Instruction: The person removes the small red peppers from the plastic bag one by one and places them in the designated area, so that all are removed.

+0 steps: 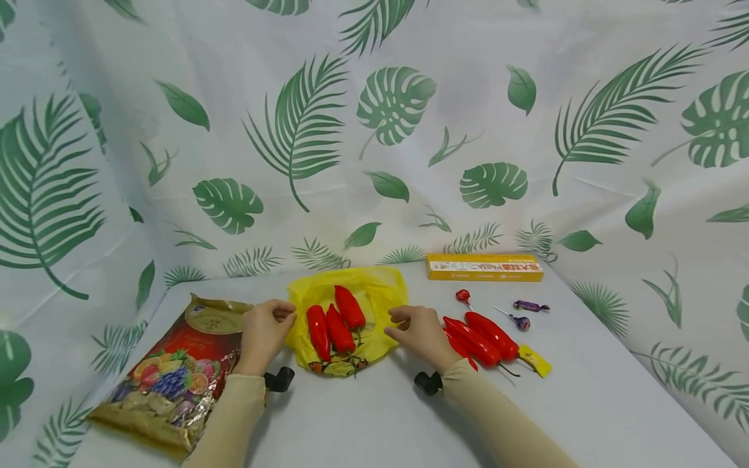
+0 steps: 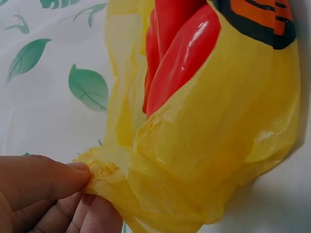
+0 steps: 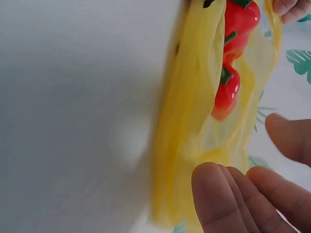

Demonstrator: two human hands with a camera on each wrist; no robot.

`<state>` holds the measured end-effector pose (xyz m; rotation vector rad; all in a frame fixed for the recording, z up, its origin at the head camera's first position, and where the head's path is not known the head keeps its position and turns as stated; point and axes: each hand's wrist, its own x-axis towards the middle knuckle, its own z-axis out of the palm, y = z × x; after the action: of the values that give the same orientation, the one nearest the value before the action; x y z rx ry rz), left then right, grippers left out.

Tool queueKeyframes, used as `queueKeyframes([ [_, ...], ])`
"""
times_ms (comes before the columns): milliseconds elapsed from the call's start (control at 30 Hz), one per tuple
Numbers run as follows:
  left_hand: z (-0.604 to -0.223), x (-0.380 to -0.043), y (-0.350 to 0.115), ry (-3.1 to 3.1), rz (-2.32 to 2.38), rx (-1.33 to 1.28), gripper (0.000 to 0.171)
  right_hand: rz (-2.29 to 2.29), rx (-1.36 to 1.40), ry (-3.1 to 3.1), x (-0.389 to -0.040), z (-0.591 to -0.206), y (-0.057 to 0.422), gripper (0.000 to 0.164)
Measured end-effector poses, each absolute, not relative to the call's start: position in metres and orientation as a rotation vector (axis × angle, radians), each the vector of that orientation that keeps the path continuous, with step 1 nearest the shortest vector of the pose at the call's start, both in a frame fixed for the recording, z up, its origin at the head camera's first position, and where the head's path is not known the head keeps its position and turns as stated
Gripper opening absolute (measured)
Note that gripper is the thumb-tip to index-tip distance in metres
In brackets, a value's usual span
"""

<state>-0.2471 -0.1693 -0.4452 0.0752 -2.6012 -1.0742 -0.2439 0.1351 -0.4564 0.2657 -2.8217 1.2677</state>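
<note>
A yellow plastic bag (image 1: 383, 292) lies spread on the table, holding three red peppers (image 1: 318, 333) with green stems. My left hand (image 1: 262, 335) pinches the bag's left edge between thumb and fingers; the left wrist view shows the crumpled film (image 2: 160, 179) at the fingertips. At the bag's right side is my right hand (image 1: 424, 330). Its thumb and fingers stand apart in the right wrist view, and the fingers (image 3: 214, 194) overlap the bag's edge (image 3: 170, 170); whether they touch it I cannot tell.
A large red and gold fruit-printed bag (image 1: 175, 370) lies at left. More red peppers (image 1: 494, 335) and a small yellow piece (image 1: 535, 361) lie at right, near two lollipops (image 1: 463, 296) and a purple-wrapped candy (image 1: 531, 305). A yellow pasta box (image 1: 484, 268) stands behind, by the leaf-patterned cloth.
</note>
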Motion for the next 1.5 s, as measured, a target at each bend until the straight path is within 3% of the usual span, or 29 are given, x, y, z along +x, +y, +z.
queueKeyframes([
  [200, -0.445, -0.248, -0.169, -2.598, -1.075, 0.070, 0.011, 1.291, 0.321, -2.807, -0.259, -0.456, 0.107, 0.038],
  [667, -0.445, -0.246, -0.172, -2.612, -1.069, 0.084, 0.012, 1.219, 0.280, -2.925, -0.294, -0.473, 0.056, 0.058],
  [867, -0.445, -0.245, -0.174, -2.617, -1.062, 0.091, 0.013, 1.256, 0.224, -2.916, -0.295, -0.474, 0.054, 0.055],
  [1500, -0.442, -0.237, -0.180, -2.622, -1.066, 0.077, 0.014, 1.131, 0.157, -2.893, -0.219, -0.453, 0.139, 0.059],
])
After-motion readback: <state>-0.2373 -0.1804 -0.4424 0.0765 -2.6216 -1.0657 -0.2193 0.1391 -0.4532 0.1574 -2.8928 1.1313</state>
